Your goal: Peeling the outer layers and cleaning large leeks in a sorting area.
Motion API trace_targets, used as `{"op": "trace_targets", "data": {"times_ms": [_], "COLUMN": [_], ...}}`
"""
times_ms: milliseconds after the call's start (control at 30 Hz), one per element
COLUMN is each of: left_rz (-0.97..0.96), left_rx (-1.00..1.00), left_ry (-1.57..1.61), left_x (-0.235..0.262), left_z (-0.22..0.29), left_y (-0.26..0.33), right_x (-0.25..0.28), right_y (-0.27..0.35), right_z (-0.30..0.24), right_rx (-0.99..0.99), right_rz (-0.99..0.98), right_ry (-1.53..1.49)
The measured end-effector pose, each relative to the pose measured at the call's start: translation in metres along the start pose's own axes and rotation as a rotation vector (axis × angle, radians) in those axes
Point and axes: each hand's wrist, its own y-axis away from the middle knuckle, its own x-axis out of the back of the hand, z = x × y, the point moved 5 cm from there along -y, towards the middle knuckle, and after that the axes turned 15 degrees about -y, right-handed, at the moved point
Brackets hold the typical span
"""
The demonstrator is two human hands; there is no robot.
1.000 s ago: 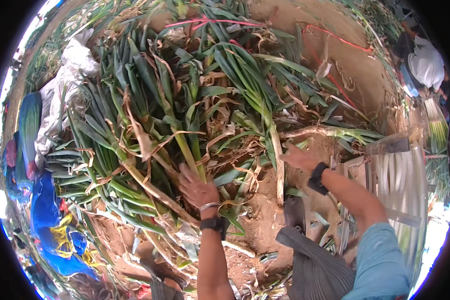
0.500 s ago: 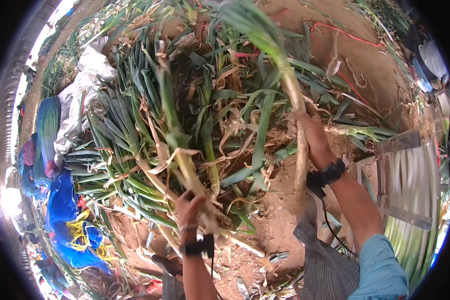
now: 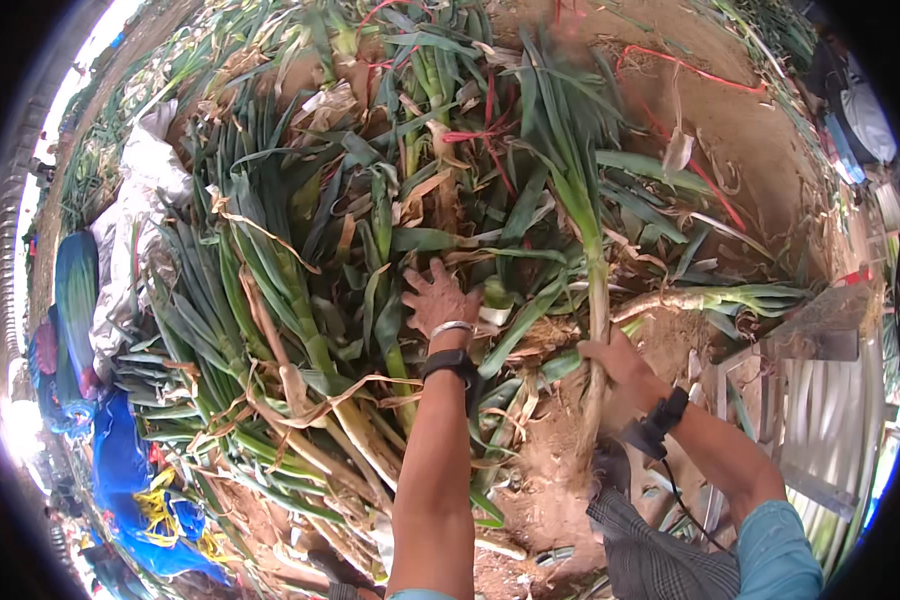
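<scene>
Head view. The left hand [image 3: 438,298] lies palm down with fingers spread on the heap of leeks [image 3: 300,290], holding nothing. A metal bangle [image 3: 450,327] and a black wristband [image 3: 448,362] sit on its wrist.

The right hand [image 3: 610,362] is clenched around the pale lower stalk of a single leek [image 3: 585,215]. This leek stands nearly upright. Its green leaves fan out toward the far side, above the heap, and its root end points down toward the soil, just below the fist. The right wrist carries a black strap [image 3: 658,425] with a thin cord hanging from it. The sleeve on that arm is light blue.

The heap of leeks covers the centre and left of the scene. The stalks lie mostly with leaves toward the far side and thick pale stems toward the near side; many outer leaves are dry and brown. One more leek [image 3: 710,298] lies flat on the ground to the right of the held one.

Bare reddish soil [image 3: 730,130] shows at far right. Red string [image 3: 690,68] lies on it. A white sack [image 3: 140,200] and blue cloth [image 3: 120,470] lie at the left edge of the heap. Trimmed white leek stems [image 3: 830,420] are stacked at the right.
</scene>
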Motion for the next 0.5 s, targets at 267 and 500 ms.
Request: {"op": "trace_targets", "data": {"times_ms": [267,500], "left_rz": [-0.248,-0.133], "left_rx": [-0.616,-0.137], "left_ry": [0.549,0.335], "left_x": [0.066,0.02], "left_z": [-0.073,-0.196], "left_y": [0.096,0.383], "right_x": [-0.024,-0.03], "right_y": [0.04,0.091], "right_z": [-0.016,0.091], "right_rx": [0.19,-0.121], "right_rz": [-0.167,-0.473], "right_ry": [-0.117,0.585]}}
